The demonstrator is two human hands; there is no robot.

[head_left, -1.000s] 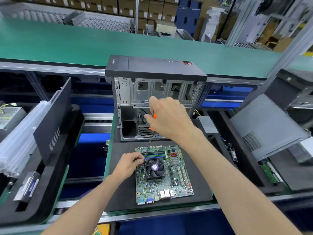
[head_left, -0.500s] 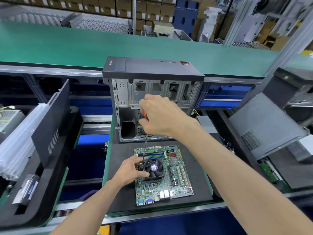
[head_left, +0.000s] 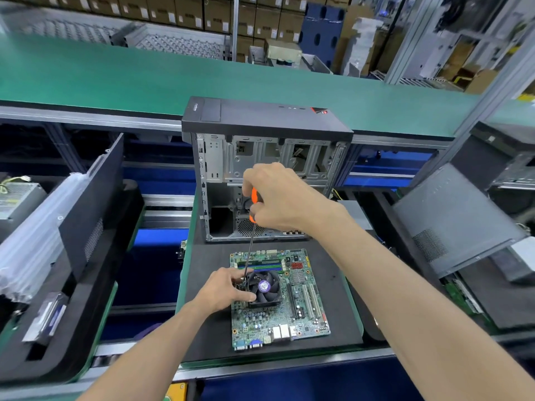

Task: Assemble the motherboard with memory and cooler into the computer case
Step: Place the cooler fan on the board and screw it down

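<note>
A green motherboard [head_left: 289,314] lies flat on a black foam mat [head_left: 208,337], with memory sticks [head_left: 260,266] along its far edge and a black fan cooler [head_left: 265,289] on it. My left hand [head_left: 225,290] holds the cooler's left side, fingers curled at its near-left corner. My right hand [head_left: 278,198] grips the orange handle of a long screwdriver [head_left: 249,250], whose tip reaches down to the cooler's far-left corner beside my left fingers. Behind the board stands the open computer case [head_left: 260,157], its inside facing me.
A black side panel [head_left: 86,204] leans in a foam tray at the left, beside a power supply [head_left: 17,198]. A grey case cover [head_left: 454,218] lies tilted at the right. A green conveyor belt [head_left: 144,79] runs behind the case.
My right hand shifted left with the screwdriver, so the shaft now stands steeper over the cooler's far-left corner. My left hand moved from that corner onto the cooler's left side.
</note>
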